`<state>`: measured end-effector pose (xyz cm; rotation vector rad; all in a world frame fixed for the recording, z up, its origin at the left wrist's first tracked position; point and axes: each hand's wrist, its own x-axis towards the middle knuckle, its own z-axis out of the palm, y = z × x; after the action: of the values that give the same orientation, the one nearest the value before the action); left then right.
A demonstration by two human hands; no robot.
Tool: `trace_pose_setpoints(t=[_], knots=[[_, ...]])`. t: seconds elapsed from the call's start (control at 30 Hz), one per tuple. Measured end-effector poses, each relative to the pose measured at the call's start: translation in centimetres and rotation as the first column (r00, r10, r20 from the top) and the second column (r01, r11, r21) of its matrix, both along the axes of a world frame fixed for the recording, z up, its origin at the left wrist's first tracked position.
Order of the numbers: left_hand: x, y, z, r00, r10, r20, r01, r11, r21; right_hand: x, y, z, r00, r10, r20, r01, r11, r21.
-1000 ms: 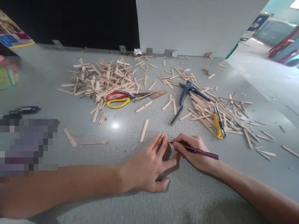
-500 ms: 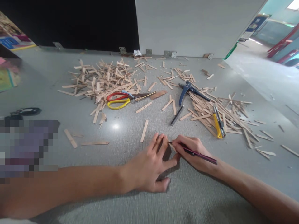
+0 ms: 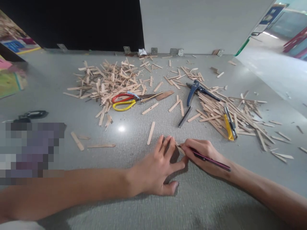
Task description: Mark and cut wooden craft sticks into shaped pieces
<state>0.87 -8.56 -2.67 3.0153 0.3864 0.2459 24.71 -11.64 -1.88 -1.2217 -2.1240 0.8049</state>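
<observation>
My left hand [image 3: 160,163] is spread over the tabletop, its fingertips pressing down a wooden craft stick [image 3: 181,149] that is mostly hidden by the fingers. Held like a pen, a slim maroon-and-black craft knife [image 3: 211,161] is pinched in my right hand [image 3: 200,151]. Its dark tip meets the stick between the two hands. Just beyond my left fingertips lies a single loose craft stick [image 3: 151,133]. A dark, slim rod-like tool [image 3: 184,117] rests past my right hand.
Scissors [image 3: 124,101] with red and yellow handles lie by a heap of craft sticks [image 3: 107,80]. To the right, a blue hand tool [image 3: 192,92] and a yellow utility knife [image 3: 229,126] rest on more sticks. A black-and-white panel [image 3: 192,25] stands behind.
The view has shifted slightly, so most things appear a little further right. Both hands keep nearly the same pose, with the knife tip still at the stick.
</observation>
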Motion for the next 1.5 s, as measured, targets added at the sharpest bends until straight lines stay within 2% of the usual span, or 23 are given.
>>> trace_pose_setpoints(t=[0.13, 0.93, 1.5], knots=[[-0.05, -0.02, -0.17, 1.000, 0.003, -0.003, -0.003, 1.000, -0.004, 0.11, 0.00, -0.04, 1.000, -0.001, 0.007, 0.001, 1.000, -0.025], [0.01, 0.06, -0.48, 1.000, 0.001, 0.007, -0.001, 1.000, -0.008, -0.13, 0.05, 0.35, 1.000, 0.013, 0.022, -0.014, 0.999, 0.037], [-0.18, 0.07, -0.60, 1.000, 0.001, 0.012, -0.001, 0.999, -0.036, 0.07, -0.01, 0.19, 0.999, -0.045, 0.006, 0.045, 0.998, -0.032]])
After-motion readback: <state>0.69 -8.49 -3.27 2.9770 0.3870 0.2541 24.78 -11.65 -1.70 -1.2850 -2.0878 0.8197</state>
